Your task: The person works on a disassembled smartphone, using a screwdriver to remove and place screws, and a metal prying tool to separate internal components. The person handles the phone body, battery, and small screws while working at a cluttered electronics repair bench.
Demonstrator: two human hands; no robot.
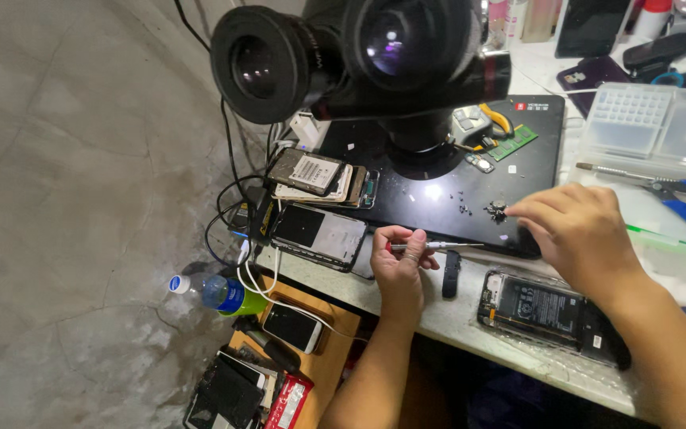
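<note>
Left hand (398,266), fingers closed around a slim, stiff metal screwdriver (437,246) (best held mid-shaft); right hand (577,230), fingers pinched at a cluster of tiny screws (496,210), light and easily scattered, just beyond its fingertips on the black mat (470,187).
</note>
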